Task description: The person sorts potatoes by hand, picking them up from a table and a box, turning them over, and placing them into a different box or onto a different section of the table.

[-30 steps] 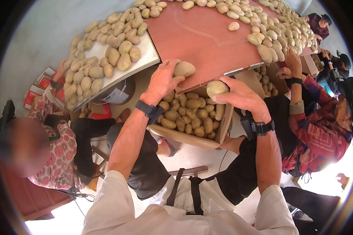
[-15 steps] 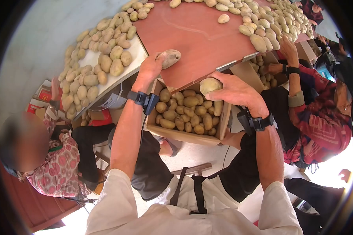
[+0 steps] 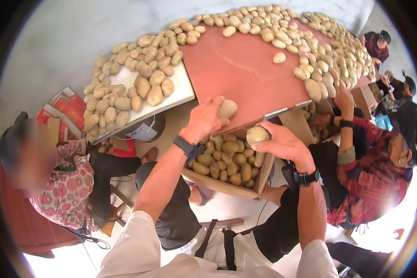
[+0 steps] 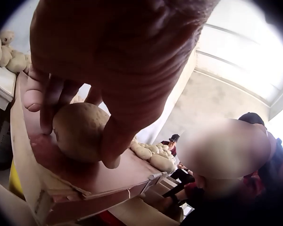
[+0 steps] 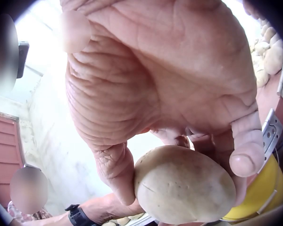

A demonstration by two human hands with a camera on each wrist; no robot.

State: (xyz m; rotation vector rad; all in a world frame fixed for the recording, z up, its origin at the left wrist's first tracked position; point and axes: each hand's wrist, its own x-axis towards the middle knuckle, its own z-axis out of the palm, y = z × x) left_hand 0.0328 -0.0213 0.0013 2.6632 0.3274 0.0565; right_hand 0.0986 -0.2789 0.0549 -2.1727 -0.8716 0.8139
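Observation:
My left hand (image 3: 204,119) pinches a brownish potato (image 3: 227,109) between thumb and fingers at the near corner of the red tabletop (image 3: 231,69). In the left wrist view that potato (image 4: 81,132) sits low over the red surface. My right hand (image 3: 286,144) grips a paler potato (image 3: 257,135) above the right side of a cardboard box (image 3: 217,181). The right wrist view shows this potato (image 5: 184,184) as smooth and oval, the thumb on one side and fingers on the other. Beneath both hands the box holds many potatoes (image 3: 230,147).
Potatoes are heaped on a white board (image 3: 186,88) at left and along the red table's far edge. Metal hinges (image 3: 282,111) line its near edge. A bucket (image 3: 148,129) stands under the board. One person (image 3: 74,185) sits at left, another (image 3: 370,171) at right.
The head view has shifted. My left hand has turned the brownish potato, so a different side shows. The right hand keeps its grip on the paler potato over the box.

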